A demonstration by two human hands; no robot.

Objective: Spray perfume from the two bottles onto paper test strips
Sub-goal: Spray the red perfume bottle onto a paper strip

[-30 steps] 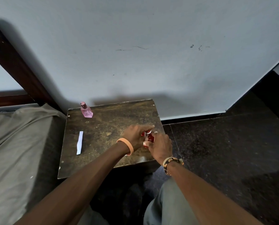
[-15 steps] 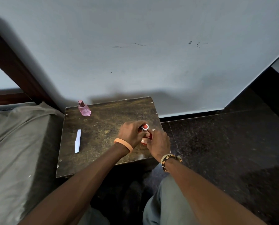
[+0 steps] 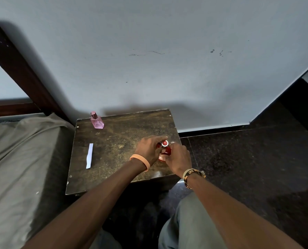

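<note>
Right hand (image 3: 178,159) is gripping the red perfume bottle (image 3: 167,151) from its right side, thumb lying against the near face. The left hand (image 3: 149,150) is curling its fingers round the bottle's upper part, beside the round silver-rimmed red top (image 3: 164,143). I cannot tell whether that top is a cap or the bare sprayer. The bottle is sitting between the two hands at the near right part of the small dark table (image 3: 117,141).

It is looking like glass: probably hard, smooth, breakable and heavy for its size. It is calling for a firm hold round the body, with one finger kept free for the top.

Further left, a white paper test strip (image 3: 89,156) is lying flat on the table, well apart from the hands. It is likely to be light and floppy, best pinched at one end. At the far left corner the pink perfume bottle (image 3: 96,121) is standing upright, near the wall (image 3: 167,78).
</note>
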